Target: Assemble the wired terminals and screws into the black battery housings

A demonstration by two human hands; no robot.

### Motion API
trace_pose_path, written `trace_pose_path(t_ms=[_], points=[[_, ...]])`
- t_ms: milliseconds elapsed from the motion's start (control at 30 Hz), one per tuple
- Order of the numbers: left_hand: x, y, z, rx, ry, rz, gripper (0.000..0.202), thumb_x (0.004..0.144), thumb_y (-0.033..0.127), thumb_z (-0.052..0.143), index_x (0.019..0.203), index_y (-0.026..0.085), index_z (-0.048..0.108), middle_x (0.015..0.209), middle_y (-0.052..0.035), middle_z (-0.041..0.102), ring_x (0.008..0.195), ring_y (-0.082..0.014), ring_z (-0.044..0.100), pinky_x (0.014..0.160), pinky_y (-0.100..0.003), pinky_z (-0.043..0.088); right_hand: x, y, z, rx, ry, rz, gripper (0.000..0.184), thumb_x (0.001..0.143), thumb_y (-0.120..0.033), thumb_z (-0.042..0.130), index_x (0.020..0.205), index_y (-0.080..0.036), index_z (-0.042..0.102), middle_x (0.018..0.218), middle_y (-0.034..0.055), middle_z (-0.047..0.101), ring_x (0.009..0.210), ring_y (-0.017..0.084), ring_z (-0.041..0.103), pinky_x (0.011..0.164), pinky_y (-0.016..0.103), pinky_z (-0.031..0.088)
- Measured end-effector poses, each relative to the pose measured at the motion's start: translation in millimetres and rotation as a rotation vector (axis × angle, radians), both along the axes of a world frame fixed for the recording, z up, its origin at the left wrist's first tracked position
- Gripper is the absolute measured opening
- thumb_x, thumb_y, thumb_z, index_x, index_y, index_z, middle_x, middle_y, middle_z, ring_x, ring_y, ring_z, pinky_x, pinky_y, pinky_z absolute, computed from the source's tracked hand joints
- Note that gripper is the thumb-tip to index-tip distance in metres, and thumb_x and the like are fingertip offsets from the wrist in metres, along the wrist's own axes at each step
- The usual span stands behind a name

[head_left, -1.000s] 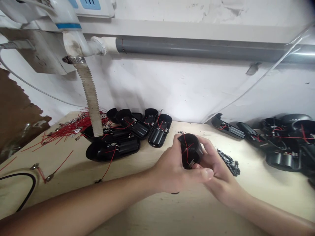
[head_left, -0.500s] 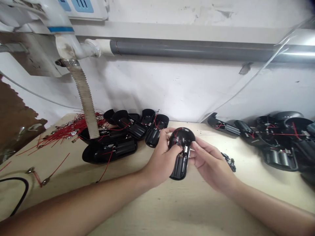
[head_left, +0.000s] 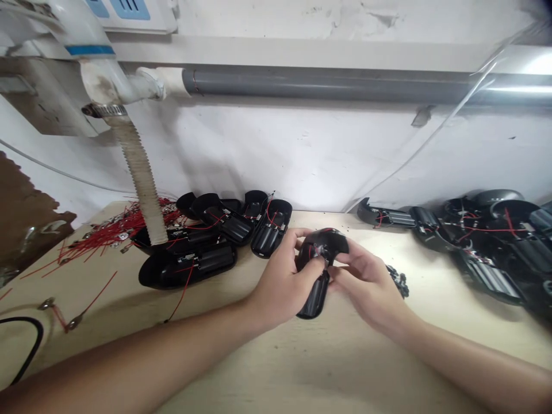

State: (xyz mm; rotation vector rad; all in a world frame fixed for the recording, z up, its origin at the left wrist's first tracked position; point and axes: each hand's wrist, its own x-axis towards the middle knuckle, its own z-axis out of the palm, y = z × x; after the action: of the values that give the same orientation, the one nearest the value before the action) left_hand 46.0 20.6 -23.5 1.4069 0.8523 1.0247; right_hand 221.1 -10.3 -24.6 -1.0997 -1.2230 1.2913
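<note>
Over the tabletop [head_left: 345, 368], the left grip [head_left: 280, 287] and right grip [head_left: 366, 284] close together on a black plastic housing [head_left: 314, 302] held between them, the step in hand apparently being the seating of its thin red wires [head_left: 317, 250], which calls for careful fingertip work at that joint.

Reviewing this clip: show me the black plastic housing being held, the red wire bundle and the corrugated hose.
black plastic housing [head_left: 314, 300], head view, on its lower end
red wire bundle [head_left: 116, 230], head view, on the middle of the bundle
corrugated hose [head_left: 140, 172], head view, midway along its length
</note>
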Motion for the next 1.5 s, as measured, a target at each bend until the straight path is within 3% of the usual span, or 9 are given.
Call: trace_pose_path(t_ms=[200,467,667,800,900,1100,1233,1433,1500], points=[[-0.3,-1.8,0.8,0.156,0.109,0.006,0.034,0.101,0.022,0.061,0.135,0.021,0.055,0.130,-0.0072,0.066,0.116,-0.0219,0.063,0.104,-0.041,0.049,-1.3,-1.2,5.0,-0.012,-0.037,0.006,0.050,0.084,-0.010,0.062,0.132,-0.025,0.065,0.131,0.0063,0.072,0.073,0.012,0.069,0.067,0.029,0.065],[0.2,-3.3,-0.8,0.244,0.132,-0.001,0.038,0.100,0.021,0.061,0.137,0.020,0.052,0.134,-0.0103,0.063,0.122,-0.0242,0.060,0.106,-0.044,0.048,-6.6,-3.0,12.8,-0.027,-0.041,-0.035,0.043,0.076,-0.012,0.067,0.118,-0.021,0.068,0.115,0.0062,0.074,0.081,0.017,0.072,0.063,0.027,0.062],[-4.2,-10.2,0.2,0.191,0.179,0.009,0.065,0.099,0.038,0.066,0.155,0.024,0.036,0.138,-0.0134,0.055,0.096,-0.0201,0.066,0.095,-0.046,0.056,-8.8,-0.3,9.9,-0.101,0.054,-0.172,0.036,0.073,-0.020,0.081,0.107,-0.020,0.070,0.098,0.0038,0.072,0.077,0.016,0.068,0.059,0.025,0.060],[-8.2,-23.5,2.6,0.507,0.285,0.131,0.077,0.092,0.037,0.074,0.157,0.026,0.035,0.146,-0.0163,0.048,0.114,-0.0281,0.064,0.097,-0.048,0.059,-8.2,4.2,11.8,-0.113,0.191,-0.264,0.030,0.067,-0.023,0.086,0.086,-0.019,0.063,0.078,-0.0015,0.061,0.065,0.011,0.058,0.055,0.020,0.052],[-9.8,-29.9,1.9,0.749,0.353,0.049,0.062,0.092,0.026,0.070,0.150,0.024,0.047,0.146,-0.0155,0.051,0.129,-0.0304,0.061,0.103,-0.045,0.059,-7.7,5.8,13.0,-0.109,0.253,-0.294,0.045,0.066,-0.021,0.088,0.102,-0.024,0.061,0.078,-0.0052,0.061,0.066,0.010,0.056,0.057,0.019,0.050],[-10.1,-26.9,-1.9,0.891,0.386,0.017,0.012,0.105,0.021,0.061,0.113,0.018,0.068,0.129,-0.0106,0.067,0.111,-0.0195,0.071,0.097,-0.032,0.061,-6.8,1.6,15.3,-0.173,0.276,-0.181,0.052,0.077,-0.034,0.091,0.117,-0.028,0.059,0.093,-0.0023,0.069,0.067,0.010,0.057,0.056,0.020,0.046],[-10.2,-24.5,0.4,0.973,0.454,0.026,0.017,0.108,0.030,0.061,0.100,0.017,0.070,0.114,-0.0087,0.072,0.091,-0.0161,0.071,0.081,-0.029,0.061,-7.5,-3.7,22.5,-0.224,0.242,-0.056,0.056,0.085,-0.044,0.088,0.134,-0.035,0.064,0.130,0.0053,0.068,0.092,0.017,0.068,0.068,0.026,0.056],[-7.2,-23.6,4.8,1.283,0.596,-0.187,0.025,0.104,0.017,0.053,0.094,0.015,0.075,0.114,-0.0108,0.078,0.094,-0.0233,0.072,0.084,-0.038,0.062,-3.4,-3.3,28.4,-0.325,0.252,0.060,0.064,0.079,-0.044,0.095,0.136,-0.030,0.068,0.114,0.0050,0.072,0.090,0.014,0.068,0.076,0.025,0.057],[-9.4,-26.3,5.4,1.362,0.597,-0.168,0.023,0.101,0.015,0.054,0.102,0.013,0.078,0.122,-0.0134,0.078,0.088,-0.0234,0.072,0.078,-0.039,0.062,-1.9,-1.6,28.5,-0.323,0.206,0.081,0.066,0.080,-0.044,0.095,0.138,-0.028,0.067,0.120,0.0064,0.073,0.092,0.014,0.069,0.078,0.025,0.057]])
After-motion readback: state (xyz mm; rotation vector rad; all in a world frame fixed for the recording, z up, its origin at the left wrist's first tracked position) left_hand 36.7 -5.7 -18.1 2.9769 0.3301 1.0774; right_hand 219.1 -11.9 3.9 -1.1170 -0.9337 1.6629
